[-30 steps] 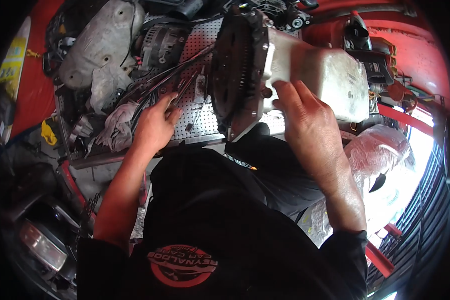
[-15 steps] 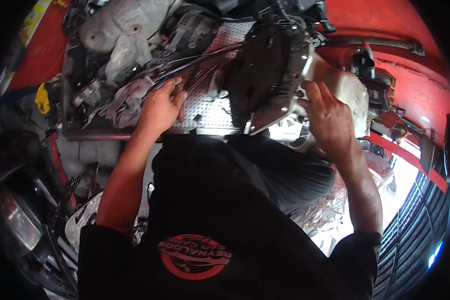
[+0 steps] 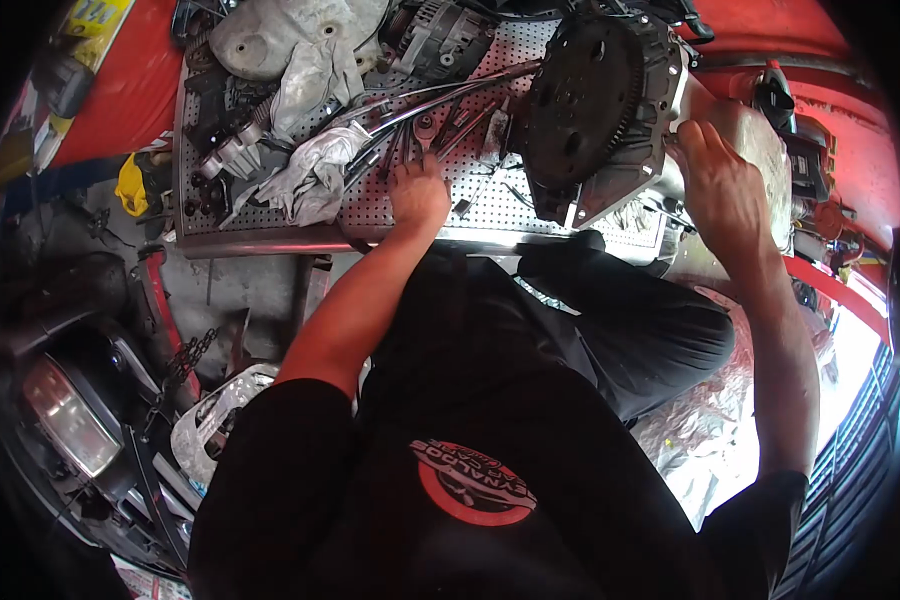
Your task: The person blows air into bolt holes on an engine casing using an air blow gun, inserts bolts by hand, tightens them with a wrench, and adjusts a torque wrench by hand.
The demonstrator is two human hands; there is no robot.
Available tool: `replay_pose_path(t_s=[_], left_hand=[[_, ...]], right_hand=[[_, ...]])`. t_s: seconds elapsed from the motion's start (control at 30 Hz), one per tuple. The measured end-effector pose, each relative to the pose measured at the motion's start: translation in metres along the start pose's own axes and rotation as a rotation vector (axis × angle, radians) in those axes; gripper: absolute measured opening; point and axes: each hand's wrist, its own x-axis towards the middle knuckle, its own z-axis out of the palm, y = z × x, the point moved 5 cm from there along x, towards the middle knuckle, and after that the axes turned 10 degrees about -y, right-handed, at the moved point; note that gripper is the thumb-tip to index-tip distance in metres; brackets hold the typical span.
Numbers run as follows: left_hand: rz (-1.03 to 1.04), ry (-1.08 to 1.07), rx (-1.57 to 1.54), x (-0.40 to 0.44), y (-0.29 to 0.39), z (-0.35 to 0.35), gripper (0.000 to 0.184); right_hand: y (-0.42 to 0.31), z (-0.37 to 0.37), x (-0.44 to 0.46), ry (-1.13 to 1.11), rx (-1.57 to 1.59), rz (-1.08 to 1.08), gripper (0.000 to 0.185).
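My left hand (image 3: pixel 420 198) is over the perforated metal bench top, its fingers closed around the handle end of a ratchet (image 3: pixel 425 128). Long steel bars (image 3: pixel 440 100) and other slim tools lie around it. My right hand (image 3: pixel 727 190) is at the flange of a large metal housing (image 3: pixel 735 125). Its fingers are curled together at the flange edge, and what they hold, if anything, is hidden. A dark toothed flywheel (image 3: pixel 580 105) faces left on that housing. Crumpled grey rags (image 3: pixel 322 175) lie left of my left hand.
A grey metal cover (image 3: pixel 290 35) and an alternator (image 3: pixel 445 40) sit at the back of the bench (image 3: pixel 270 243). A yellow item (image 3: pixel 130 185) is off its left end. A headlight (image 3: pixel 70 415) lies at lower left. Crumpled foil-like sheeting (image 3: pixel 680 430) spreads below right.
My view has shifted, so the bench appears further right. My left hand has come down among the tools, with its fingers drawn in at the ratchet. My right hand stays at the flange.
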Motion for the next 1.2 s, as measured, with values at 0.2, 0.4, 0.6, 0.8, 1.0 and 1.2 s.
replay_pose_path(t_s=[0.2,0.4,0.6,0.8,1.0,1.2], left_hand=[[0.095,-0.075,0.114,0.023,0.028,0.024,0.036],[0.105,0.359,0.328,0.039,0.021,0.006,0.027],[0.247,-0.051,0.173,0.096,0.032,0.005,0.034],[0.161,-0.06,0.1,0.137,0.041,0.02,0.037],[0.232,0.217,0.084,0.031,0.065,0.026,0.037],[-0.022,0.042,-0.132,-0.056,-0.002,0.021,0.032]], right_hand=[[0.011,0.004,0.007,-0.073,0.009,0.2,0.047],[0.0,0.004,0.008,0.053,-0.02,-0.072,0.032],[0.021,0.017,0.014,-0.2,0.044,0.302,0.052],[0.011,0.006,-0.001,-0.112,-0.098,0.058,0.013],[0.03,0.025,0.017,-0.344,0.457,0.484,0.05],[0.006,0.009,0.007,-0.052,-0.064,0.05,0.021]])
